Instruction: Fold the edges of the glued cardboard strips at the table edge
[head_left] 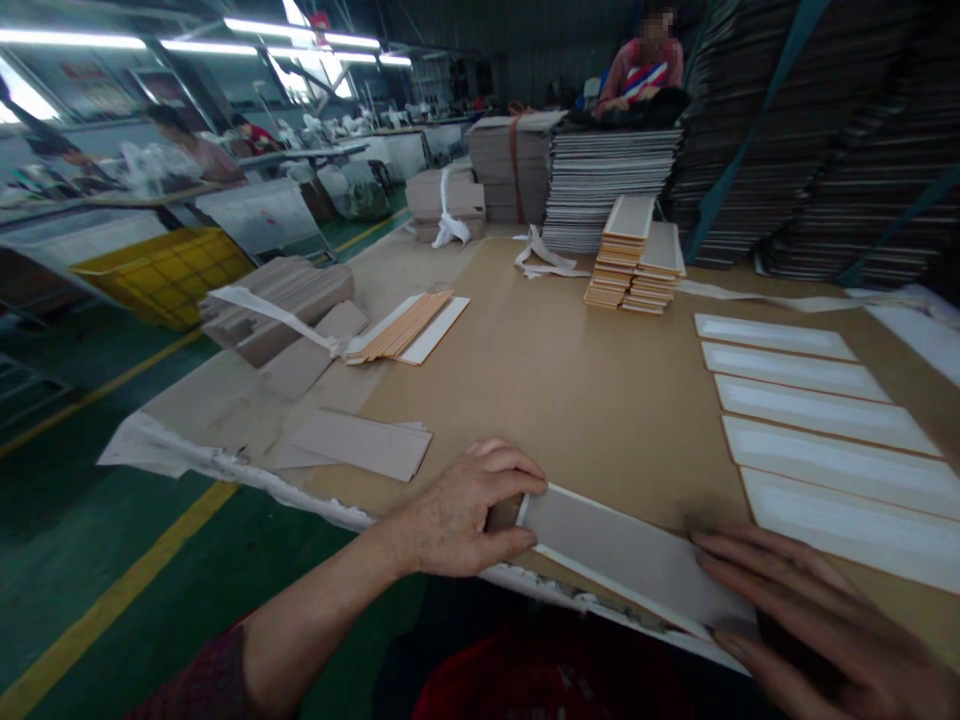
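Note:
A long grey cardboard strip [622,550] with white edges lies at the near edge of the table in front of me. My left hand [480,510] grips its left end, thumb at the near edge and fingers at the far corner. Over the right end, my right hand [810,610] has its thumb by the near edge and its long fingers across the far side, holding the strip between them. That end is partly hidden under the hand. To the right, several white strips with orange edges [832,445] lie overlapping in a row.
Loose grey cards [367,445] lie left of my hand. Beyond are a fanned bundle of orange-edged strips [409,325], a tied grey stack [277,300] and piled strips [634,260]. Tall board stacks [611,180] line the back, where a person sits. A yellow crate [165,275] stands left.

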